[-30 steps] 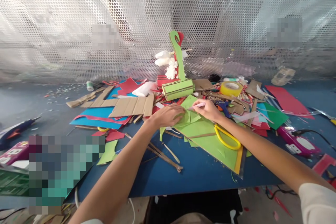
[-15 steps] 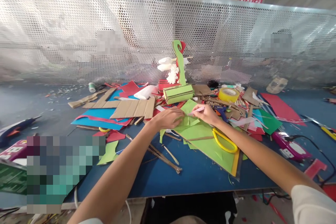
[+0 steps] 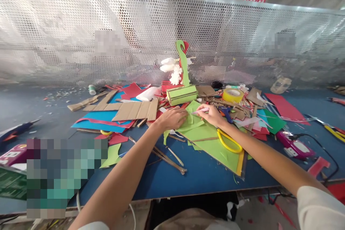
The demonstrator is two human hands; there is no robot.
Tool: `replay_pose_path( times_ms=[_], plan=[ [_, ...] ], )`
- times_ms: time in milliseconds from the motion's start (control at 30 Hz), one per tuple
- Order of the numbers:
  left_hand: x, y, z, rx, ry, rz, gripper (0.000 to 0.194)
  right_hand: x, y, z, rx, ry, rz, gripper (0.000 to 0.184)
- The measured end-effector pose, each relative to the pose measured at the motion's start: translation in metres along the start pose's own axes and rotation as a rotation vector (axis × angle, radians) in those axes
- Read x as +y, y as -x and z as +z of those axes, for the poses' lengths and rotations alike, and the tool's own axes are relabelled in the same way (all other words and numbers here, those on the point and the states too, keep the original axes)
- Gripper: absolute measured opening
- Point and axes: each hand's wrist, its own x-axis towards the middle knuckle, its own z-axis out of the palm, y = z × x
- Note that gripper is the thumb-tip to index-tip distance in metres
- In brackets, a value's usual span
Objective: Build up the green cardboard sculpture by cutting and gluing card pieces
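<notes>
My right hand (image 3: 212,115) is closed round a slim pale pink pen (image 3: 199,110), its tip down at the green paper (image 3: 208,133). My left hand (image 3: 174,118) rests with its fingers laid on the left side of that paper and holds nothing; its fingertips are partly hidden. Loose green strips (image 3: 194,125) lie between the two hands. Yellow-handled scissors (image 3: 229,141) sit under my right forearm, their blades out of sight. Just behind the hands stands a green and red cardboard model (image 3: 182,95) with a curled upright and white flowers.
Corrugated cardboard (image 3: 136,110) and blue sheets (image 3: 94,122) lie at the left. A yellow tape roll (image 3: 233,95), pliers (image 3: 327,126) and a corded purple device (image 3: 295,145) are at the right. A perforated metal screen (image 3: 151,36) closes off the table's back. Twigs (image 3: 172,163) lie in front.
The pen and my right hand have moved slightly on the green paper. A green strip between the hands lies a little differently. The whole view has shifted slightly.
</notes>
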Motion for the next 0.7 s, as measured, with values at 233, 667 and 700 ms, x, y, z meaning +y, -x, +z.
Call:
replay_pose_path(
  times_ms=[233,667,700],
  plan=[
    [-0.0007,-0.0007,0.0014,-0.026,-0.006,-0.001,0.037,0.006,-0.0014,-0.0018,-0.031,0.003,-0.032,0.025],
    [0.0014,-0.0018,-0.0003,-0.046,0.002,-0.029,0.038,0.0061,-0.0023,-0.0012,-0.034,-0.023,-0.013,0.025],
    [0.0015,-0.0019,-0.0005,-0.05,0.001,-0.033,0.038,0.0061,-0.0025,-0.0011,-0.038,-0.023,-0.011,0.025]
  ],
)
